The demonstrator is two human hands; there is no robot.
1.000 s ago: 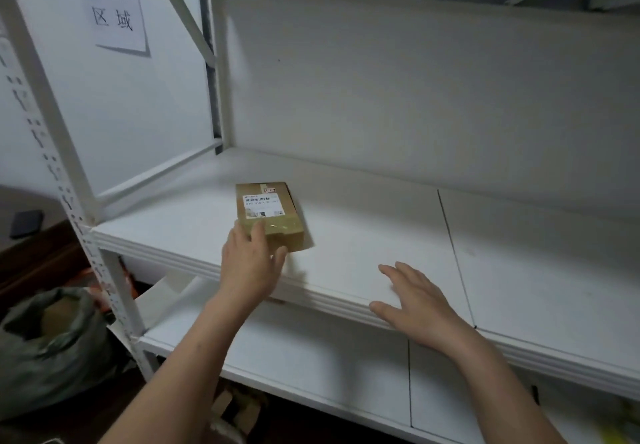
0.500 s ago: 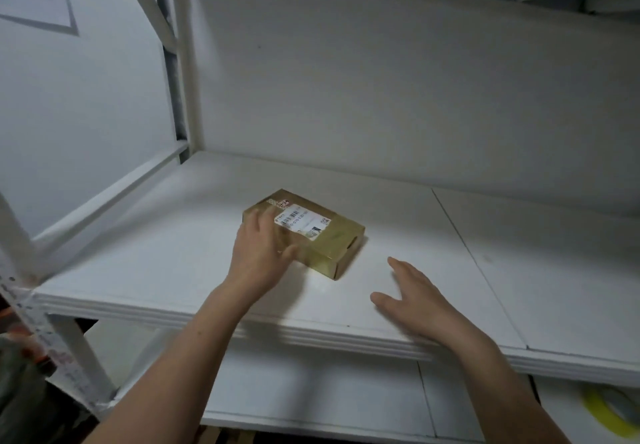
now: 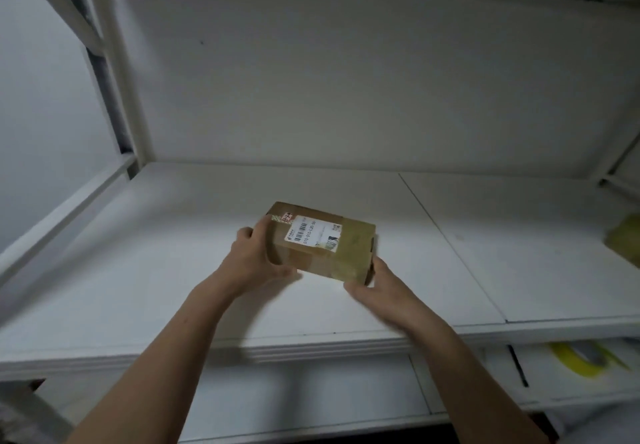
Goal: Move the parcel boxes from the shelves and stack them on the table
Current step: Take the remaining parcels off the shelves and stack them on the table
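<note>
On the wide white shelf board [image 3: 138, 287], mid-span, is the small brown taped cardboard parcel box [image 3: 322, 242] (lifted or resting, I cannot tell), long axis left to right. The left hand [image 3: 252, 260] grips its left end; the right hand [image 3: 377, 291] holds its near-right corner.

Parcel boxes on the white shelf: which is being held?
The labelled brown cardboard box, between left hand and right hand; the other, yellowish box lies untouched far right.

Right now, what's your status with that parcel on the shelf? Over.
Left hand grips parcel box, left end; right hand grips right end. Box over white shelf. Nothing blocking the pull-out.
</note>
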